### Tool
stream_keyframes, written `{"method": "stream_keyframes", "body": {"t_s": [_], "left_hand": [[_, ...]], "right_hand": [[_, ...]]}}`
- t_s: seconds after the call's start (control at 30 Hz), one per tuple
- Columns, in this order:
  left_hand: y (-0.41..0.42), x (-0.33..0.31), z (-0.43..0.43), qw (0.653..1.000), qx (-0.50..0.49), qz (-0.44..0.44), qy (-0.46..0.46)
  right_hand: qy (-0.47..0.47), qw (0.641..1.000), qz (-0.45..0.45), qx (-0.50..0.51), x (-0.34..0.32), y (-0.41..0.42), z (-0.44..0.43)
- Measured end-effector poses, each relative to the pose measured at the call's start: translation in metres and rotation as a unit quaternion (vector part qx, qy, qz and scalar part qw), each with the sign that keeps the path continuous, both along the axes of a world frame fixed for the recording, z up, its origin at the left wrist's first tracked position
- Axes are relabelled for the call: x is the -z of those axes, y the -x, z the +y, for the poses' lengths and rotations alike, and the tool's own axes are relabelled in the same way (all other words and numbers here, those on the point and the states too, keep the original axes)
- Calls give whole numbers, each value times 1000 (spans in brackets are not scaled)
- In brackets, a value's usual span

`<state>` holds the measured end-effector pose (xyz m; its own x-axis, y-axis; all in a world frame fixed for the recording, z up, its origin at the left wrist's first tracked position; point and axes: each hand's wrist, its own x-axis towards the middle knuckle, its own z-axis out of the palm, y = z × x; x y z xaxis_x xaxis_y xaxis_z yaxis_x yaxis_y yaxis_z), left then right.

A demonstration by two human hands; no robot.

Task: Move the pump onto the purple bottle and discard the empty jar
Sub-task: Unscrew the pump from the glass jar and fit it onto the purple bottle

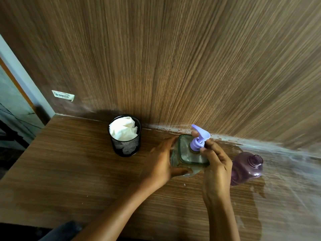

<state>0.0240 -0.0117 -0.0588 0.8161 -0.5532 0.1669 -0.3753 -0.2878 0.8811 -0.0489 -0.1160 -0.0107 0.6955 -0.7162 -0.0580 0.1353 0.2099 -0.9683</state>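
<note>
A clear, greenish square jar (188,156) stands on the wooden table near the back wall, with a lilac pump (198,139) sitting in its neck. My left hand (162,160) wraps around the jar's left side. My right hand (216,162) comes from the right, its fingers pinched on the pump's collar. To the right of that hand stands the purple bottle (248,166), upright, its threaded neck open with no cap on it. Part of the bottle's left side is hidden behind my right hand.
A black mesh bin (126,143) holding crumpled white paper stands left of the jar. The wooden table (69,171) meets a wood-panelled wall behind. The table's left edge drops off toward a dark floor area. Whitish smears mark the table's right part.
</note>
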Motion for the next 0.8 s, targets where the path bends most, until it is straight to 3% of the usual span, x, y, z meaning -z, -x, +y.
{"method": "stream_keyframes", "body": {"t_s": [0.27, 0.63, 0.8], "left_hand": [[1, -5, 0, 1000, 4, 5, -15], [2, -6, 0, 1000, -4, 6, -2], [1, -2, 0, 1000, 0, -14, -18]], "right_hand": [[82, 997, -5, -2, -4, -4, 8], [1, 999, 23, -30, 3, 0, -4], [75, 997, -8, -31, -1, -1, 3]]}}
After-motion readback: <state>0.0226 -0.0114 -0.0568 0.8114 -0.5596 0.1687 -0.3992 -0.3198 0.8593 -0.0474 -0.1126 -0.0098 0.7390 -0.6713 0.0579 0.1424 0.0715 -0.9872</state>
